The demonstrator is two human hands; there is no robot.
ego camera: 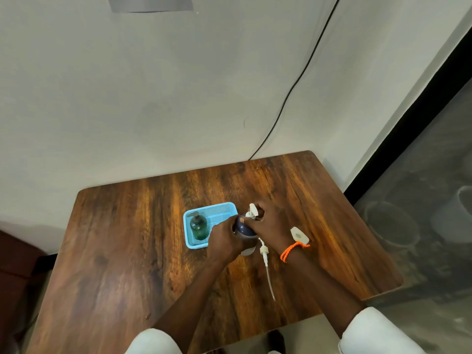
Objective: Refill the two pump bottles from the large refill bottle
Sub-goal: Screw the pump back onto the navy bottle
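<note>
Here, left to right on your table:
Table [132,251]: one wooden top, dark brown grain running away from you, rounded corners, a smooth sheen.
Basket [189,241]: one, light blue plastic, rectangular, with a fine mesh floor and walls; it sits near the table's middle.
Green bottle [198,228]: one pump bottle, translucent dark green, rounded body, grey pump on top; it stands upright in the basket's left half.
Left hand [223,240]: your fingers are curled round the side of the blue bottle, gripping its body.
Blue bottle [242,229]: one, smooth dark blue with a domed shoulder and a paler base, standing just right of the basket, touching both of your hands.
White pump [252,212]: one, matte white plastic, seated on the blue bottle's neck.
Right hand [270,223]: your fingers and thumb are pinching the white pump at its collar.
Loose pump [265,254]: one more white pump head with a long clear tube, lying flat on the table between your forearms.
Wristband [291,250]: one orange beaded cord on your right wrist, with a white tag beside it.
Sleeves [378,330]: two, white cloth, pushed up.
Cable [301,75]: one thin black line down the pale wall.
</note>
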